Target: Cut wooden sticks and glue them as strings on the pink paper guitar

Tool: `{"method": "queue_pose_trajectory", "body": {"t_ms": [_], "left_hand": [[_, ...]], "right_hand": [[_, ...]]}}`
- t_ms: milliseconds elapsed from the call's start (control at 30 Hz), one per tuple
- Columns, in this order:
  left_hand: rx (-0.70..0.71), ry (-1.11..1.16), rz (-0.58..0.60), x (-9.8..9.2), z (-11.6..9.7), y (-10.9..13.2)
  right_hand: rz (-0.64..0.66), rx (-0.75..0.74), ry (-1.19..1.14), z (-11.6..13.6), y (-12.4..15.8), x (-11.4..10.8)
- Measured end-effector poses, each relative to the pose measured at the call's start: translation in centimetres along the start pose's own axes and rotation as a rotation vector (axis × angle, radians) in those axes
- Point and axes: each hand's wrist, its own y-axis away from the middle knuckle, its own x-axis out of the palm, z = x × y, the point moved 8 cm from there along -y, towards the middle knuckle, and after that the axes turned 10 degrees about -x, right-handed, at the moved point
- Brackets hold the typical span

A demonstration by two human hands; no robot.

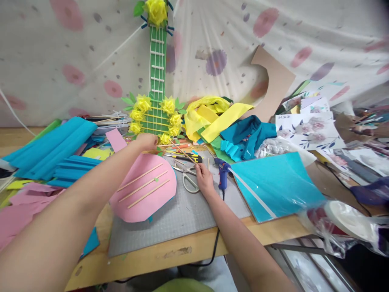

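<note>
My right hand [204, 178] is closed on one end of a thin wooden stick [184, 152], which slants up and left over the mat. My left hand [147, 142] reaches past a pink round paper piece [142, 209] to the foot of a green paper guitar [158, 95] trimmed with yellow flowers. Its fingers are curled down, and whatever they hold is hidden. Three wooden sticks [148, 194] lie in parallel on the pink piece. Beside my right hand are scissors [191, 184], a yellow-and-black utility knife [194, 157] and a blue glue gun [223, 173].
A grey cutting mat [182, 219] covers the table's front. Blue crepe paper [57, 146] and pink paper [33, 207] pile up at left. Yellow paper [212, 117] and a wrapped blue sheet [270, 182] lie at right. The glue gun's cord [216, 247] hangs over the front edge.
</note>
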Motion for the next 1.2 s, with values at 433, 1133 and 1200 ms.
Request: {"method": "queue_pose_trajectory", "body": {"t_ms": [433, 1133, 1200], "left_hand": [[-0.388, 1.122, -0.005, 1.1, 10.5, 9.8], [-0.282, 1.109, 0.019, 5.8, 10.7, 16.5], [-0.279, 1.081, 0.030, 5.9, 10.9, 16.4]], "right_hand": [[-0.039, -0.170, 0.109, 0.9, 0.4, -0.3], [0.280, -0.727, 0.101, 13.2, -5.3, 5.1], [0.380, -0.730, 0.058, 13.8, -5.6, 6.8]]}}
